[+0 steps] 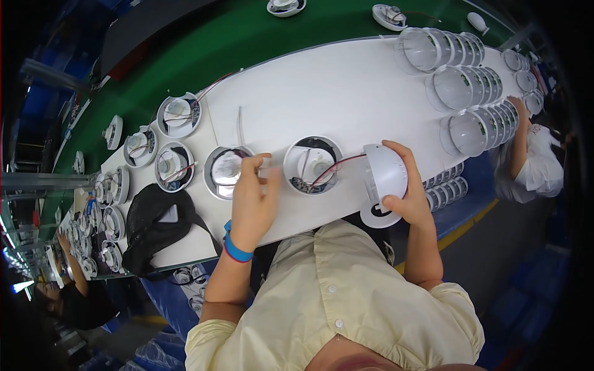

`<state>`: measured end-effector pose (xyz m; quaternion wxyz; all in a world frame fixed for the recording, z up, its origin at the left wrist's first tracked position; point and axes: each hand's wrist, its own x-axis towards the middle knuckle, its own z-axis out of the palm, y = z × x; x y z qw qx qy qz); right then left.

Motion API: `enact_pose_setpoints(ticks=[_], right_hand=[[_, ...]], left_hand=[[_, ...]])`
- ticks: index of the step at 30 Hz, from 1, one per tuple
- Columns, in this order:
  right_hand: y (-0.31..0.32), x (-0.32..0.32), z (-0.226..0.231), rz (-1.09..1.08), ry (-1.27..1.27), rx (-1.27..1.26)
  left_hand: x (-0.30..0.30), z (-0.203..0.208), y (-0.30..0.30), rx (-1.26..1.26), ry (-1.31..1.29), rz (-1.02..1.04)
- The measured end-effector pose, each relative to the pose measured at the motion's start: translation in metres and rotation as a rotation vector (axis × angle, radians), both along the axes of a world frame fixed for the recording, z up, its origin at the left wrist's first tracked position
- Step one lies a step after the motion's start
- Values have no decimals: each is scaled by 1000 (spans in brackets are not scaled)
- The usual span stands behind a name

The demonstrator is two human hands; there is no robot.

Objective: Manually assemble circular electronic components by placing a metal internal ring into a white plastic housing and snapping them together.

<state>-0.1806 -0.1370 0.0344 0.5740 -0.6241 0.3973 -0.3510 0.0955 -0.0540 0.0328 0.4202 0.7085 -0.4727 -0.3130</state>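
The left hand covers whatever small part its fingertips pinch, so its shape cannot be told, and it hides the near rim of the round housing beneath. The right hand hides part of the white dome cover. Wiring inside the open housing is too small to trace. The black bag conceals the worktop under it. Stacked clear domes blur together toward the rim, and a neighbouring person's hand is partly lost among them.
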Motion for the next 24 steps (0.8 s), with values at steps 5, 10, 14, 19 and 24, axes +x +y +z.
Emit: enact_pose_setpoints(ticks=[5, 10, 14, 19, 24], right_hand=[[1, 7, -8, -41, -24, -31], [7, 11, -15, -106, -38, -61], [14, 21, -31, -207, -59, -225], [14, 20, -67, -254, -23, -661], [17, 23, -64, -221, 36, -806]], left_hand=[[-6, -23, -11, 45, 42, -114], [-3, -38, -19, 106, 402, -232], [-13, -50, -17, 8, 579, -246], [-20, -42, -19, 63, 701, -193], [-11, -37, -18, 143, 728, -265]])
